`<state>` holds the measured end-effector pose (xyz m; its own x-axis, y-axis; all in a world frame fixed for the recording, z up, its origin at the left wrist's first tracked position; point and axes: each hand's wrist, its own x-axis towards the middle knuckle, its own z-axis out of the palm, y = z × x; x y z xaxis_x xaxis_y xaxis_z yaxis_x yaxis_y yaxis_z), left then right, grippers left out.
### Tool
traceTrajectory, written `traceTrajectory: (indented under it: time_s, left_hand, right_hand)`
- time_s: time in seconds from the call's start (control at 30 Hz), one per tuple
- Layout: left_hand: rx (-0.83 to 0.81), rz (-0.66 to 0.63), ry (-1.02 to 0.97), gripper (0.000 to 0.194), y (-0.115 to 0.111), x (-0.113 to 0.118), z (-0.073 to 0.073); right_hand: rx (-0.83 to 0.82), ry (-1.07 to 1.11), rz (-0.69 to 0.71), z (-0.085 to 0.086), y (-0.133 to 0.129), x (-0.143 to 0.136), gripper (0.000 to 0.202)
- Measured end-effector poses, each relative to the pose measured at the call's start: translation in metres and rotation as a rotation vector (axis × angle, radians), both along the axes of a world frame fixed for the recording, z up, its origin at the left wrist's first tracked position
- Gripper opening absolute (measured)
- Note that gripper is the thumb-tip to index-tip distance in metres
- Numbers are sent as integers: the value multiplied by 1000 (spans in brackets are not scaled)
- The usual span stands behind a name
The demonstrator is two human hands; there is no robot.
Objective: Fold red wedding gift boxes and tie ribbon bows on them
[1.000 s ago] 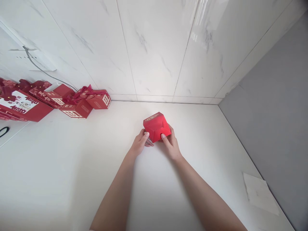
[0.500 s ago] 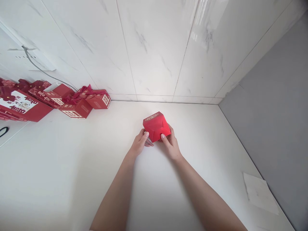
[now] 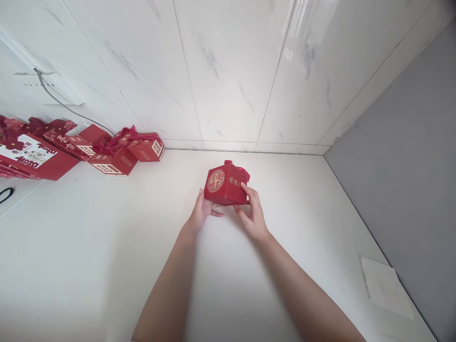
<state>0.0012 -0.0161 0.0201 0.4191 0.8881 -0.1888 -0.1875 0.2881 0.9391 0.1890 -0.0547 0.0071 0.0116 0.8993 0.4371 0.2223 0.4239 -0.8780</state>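
A small red box [image 3: 233,189] with a round gold emblem and gold characters is held up over the white table, tilted, with red ribbon showing at its top. My left hand [image 3: 204,209] supports its lower left corner, the thumb against the side and the other fingers reaching beneath. On the right side, my right hand [image 3: 252,211] grips the box, its fingertips on the printed face and the thumb at the bottom edge. The underside of the box is hidden.
Red boxes with ribbons [image 3: 116,160] and larger red packages [image 3: 57,161] stand at the left back along the marble-patterned wall [image 3: 228,71]. A grey cable [image 3: 71,110] hangs there. A white sheet [image 3: 386,287] lies at the right by the grey panel [image 3: 402,156].
The box has been turned over: its emblem face and ribbon now show instead of the bright red folded side. My right fingers have moved onto the printed face, and my left hand has shifted slightly left.
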Motion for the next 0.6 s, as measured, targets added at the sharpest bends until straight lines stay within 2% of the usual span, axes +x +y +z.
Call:
traceTrajectory:
  time_s: [0.1, 0.23, 0.33, 0.43, 0.53, 0.6]
  left_hand:
    - [-27, 99, -32, 67, 0, 3, 3]
    - [-23, 135, -164, 61, -4, 4, 2]
    - [53, 199, -180, 59, -6, 4, -3]
    - [232, 295, -59, 70, -5, 6, -7]
    - [435, 311, 178, 90, -4, 8, -7]
    - [532, 307, 337, 96, -4, 9, -5]
  right_hand:
    - [11, -21, 24, 1, 0, 0, 57]
    - [-25, 2, 87, 1, 0, -1, 58]
    - [-15, 20, 37, 0, 0, -2, 54]
    - [-88, 76, -84, -3, 2, -1, 35]
    - [-196, 157, -221, -4, 5, 0, 17]
    - [-244, 241, -241, -4, 6, 2, 14]
